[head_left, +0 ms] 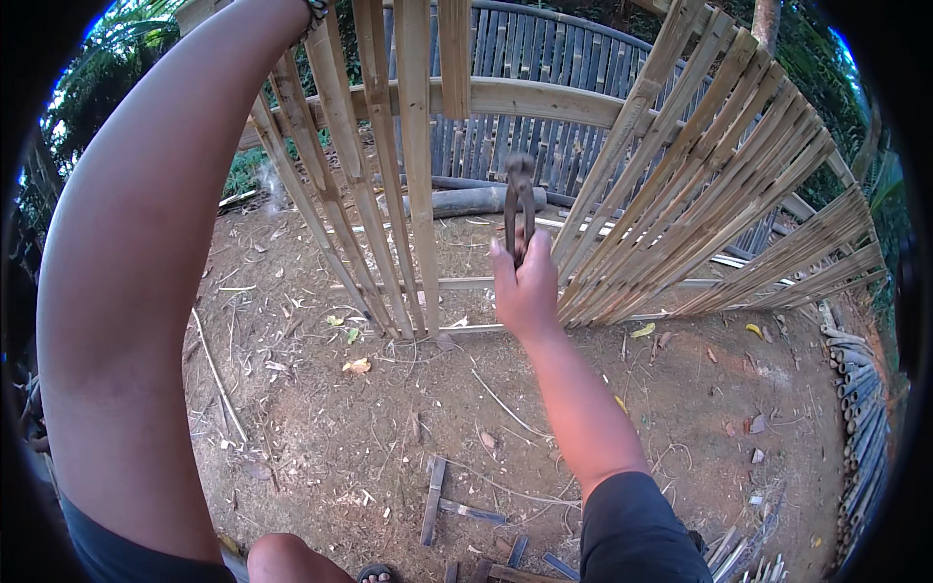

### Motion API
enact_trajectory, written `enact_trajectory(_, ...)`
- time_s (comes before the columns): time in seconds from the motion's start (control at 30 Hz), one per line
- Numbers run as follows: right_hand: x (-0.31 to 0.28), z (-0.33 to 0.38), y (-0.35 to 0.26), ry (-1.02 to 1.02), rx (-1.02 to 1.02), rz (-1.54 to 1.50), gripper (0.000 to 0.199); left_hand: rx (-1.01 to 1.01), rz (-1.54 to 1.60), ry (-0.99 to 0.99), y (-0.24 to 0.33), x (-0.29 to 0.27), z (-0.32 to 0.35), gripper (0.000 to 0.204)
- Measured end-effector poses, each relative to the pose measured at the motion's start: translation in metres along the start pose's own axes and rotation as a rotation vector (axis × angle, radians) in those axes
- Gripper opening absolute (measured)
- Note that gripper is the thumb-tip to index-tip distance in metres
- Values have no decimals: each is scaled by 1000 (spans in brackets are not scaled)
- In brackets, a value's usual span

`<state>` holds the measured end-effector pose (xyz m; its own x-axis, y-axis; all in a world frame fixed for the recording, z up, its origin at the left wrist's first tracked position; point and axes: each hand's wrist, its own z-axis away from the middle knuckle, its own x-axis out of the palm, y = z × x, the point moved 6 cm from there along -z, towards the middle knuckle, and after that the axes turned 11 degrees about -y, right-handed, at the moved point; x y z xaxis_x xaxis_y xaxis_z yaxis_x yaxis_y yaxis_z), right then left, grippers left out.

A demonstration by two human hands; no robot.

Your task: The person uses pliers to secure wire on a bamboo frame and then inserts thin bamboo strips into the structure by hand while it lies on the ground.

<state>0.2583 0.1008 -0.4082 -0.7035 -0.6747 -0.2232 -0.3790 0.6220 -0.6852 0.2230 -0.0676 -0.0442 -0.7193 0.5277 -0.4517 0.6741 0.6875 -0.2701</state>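
Note:
My right hand (526,291) is closed around the handles of dark metal pincers (520,173), whose jaws point up and away from me. It is held in the gap of a bamboo slat fence, between the left slats (416,175) and the right slats (671,170). My left arm (126,291) reaches up past the top edge, so only the wrist with a dark bracelet (317,12) shows and the hand is out of sight. A shorter slat (455,58) hangs in front of the upper rail (535,100), its lower end just below that rail.
Behind the fence lie a thick bamboo pole (466,202) and a dark bamboo fence (554,58). Stacked bamboo poles (860,418) line the right side. Offcuts (433,500) and a thin stick (221,379) lie on the dirt, near my sandalled foot (375,574).

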Motion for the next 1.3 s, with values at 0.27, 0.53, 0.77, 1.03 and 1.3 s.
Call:
enact_trajectory(0.27,1,-9,5,-16,-21,76,27,-14,33,22,0,-6,11,77)
enact_trajectory(0.53,-4,3,-2,62,38,62,28,-12,74,20,0,-2,8,78)
enact_trajectory(0.77,-22,-63,-60,82,-118,122,28,57,258,1,-12,13,-9,74)
enact_trajectory(1.03,9,19,21,-1,-38,85,31,-50,86,-74,2,2,4,73)
enact_trajectory(1.3,18,-40,40,239,-463,-10,32,-14,273,-78,-5,15,-1,68)
